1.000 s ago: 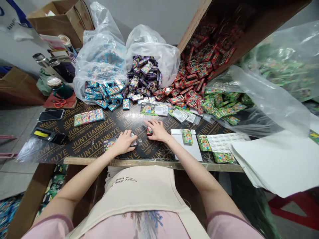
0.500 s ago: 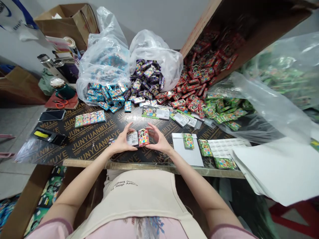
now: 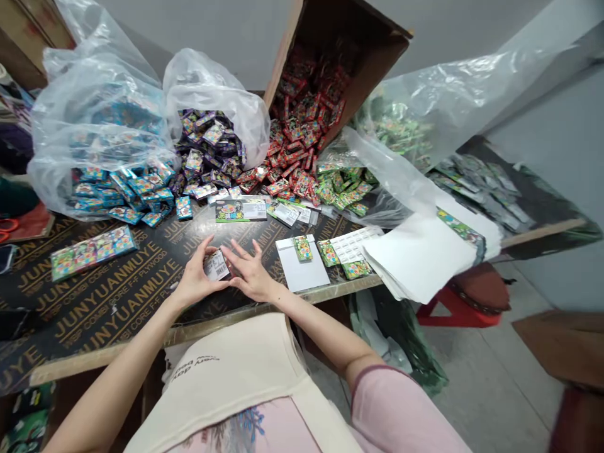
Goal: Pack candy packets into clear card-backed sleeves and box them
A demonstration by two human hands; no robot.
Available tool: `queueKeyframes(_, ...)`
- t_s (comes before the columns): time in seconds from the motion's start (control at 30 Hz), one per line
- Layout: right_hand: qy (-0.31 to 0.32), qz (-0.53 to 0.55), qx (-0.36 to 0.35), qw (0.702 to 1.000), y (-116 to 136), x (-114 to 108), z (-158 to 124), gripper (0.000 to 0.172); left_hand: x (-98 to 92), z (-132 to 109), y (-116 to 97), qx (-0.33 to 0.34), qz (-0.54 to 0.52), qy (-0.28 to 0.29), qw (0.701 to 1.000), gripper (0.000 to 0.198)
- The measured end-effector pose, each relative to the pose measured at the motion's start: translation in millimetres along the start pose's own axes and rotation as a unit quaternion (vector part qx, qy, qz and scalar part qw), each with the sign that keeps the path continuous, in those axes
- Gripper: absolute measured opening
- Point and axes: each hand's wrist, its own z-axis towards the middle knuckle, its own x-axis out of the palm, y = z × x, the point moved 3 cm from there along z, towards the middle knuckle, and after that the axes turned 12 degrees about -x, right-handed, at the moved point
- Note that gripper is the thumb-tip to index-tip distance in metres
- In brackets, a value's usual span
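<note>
My left hand (image 3: pixel 194 280) and my right hand (image 3: pixel 250 274) meet just above the near part of the plywood tabletop (image 3: pixel 108 296). Between them they hold a small clear packet with a white label (image 3: pixel 216 266). The left thumb and fingers pinch its left edge. The right hand's fingers are spread along its right side, touching it. A row of small colourful packs (image 3: pixel 89 250) lies to the left on the board. A white card with a green pack on it (image 3: pixel 302 267) lies just right of my right hand.
Behind stand plastic bags of blue packs (image 3: pixel 99 157) and purple packs (image 3: pixel 212 141), a tipped cardboard box of red packs (image 3: pixel 311 107) and a bag of green packs (image 3: pixel 349 185). A printed card (image 3: pixel 240 210) lies mid-table. A stack of white sheets (image 3: pixel 419 255) and a red stool (image 3: pixel 460 302) are at the right.
The view has swung to the right. My hands lifted off the board, brought the packet together between them, and the red pack seen half a second ago is now hidden behind the label.
</note>
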Motion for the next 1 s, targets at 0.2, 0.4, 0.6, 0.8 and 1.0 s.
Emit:
queueKeyframes(0.2,-0.094,-0.128,0.154,0.975,-45.9,-60.7,-42.3,0.062,1.5,1.9,-9.8,0.052,0.186,0.011,0.981,0.058)
queueKeyframes(0.4,-0.052,-0.269,0.513,0.813,-111.4,-122.0,-159.1,0.06,-5.7,1.3,1.8,0.061,0.267,-0.005,0.962,0.039)
queueKeyframes(0.6,-0.171,-0.284,0.445,0.832,-80.8,-117.3,-155.0,0.059,16.5,2.7,4.8,0.005,0.252,0.008,0.968,0.063)
queueKeyframes(0.8,-0.154,-0.044,0.185,0.97,-13.7,-50.0,-51.0,0.066,47.7,3.0,-24.1,-0.167,-0.227,0.069,0.957,0.05)
queueKeyframes(1.0,-0.021,0.113,0.007,0.993,7.8,-21.1,-10.5,0.098,36.3,-4.8,-9.4,-0.311,-0.426,0.12,0.841,0.029)
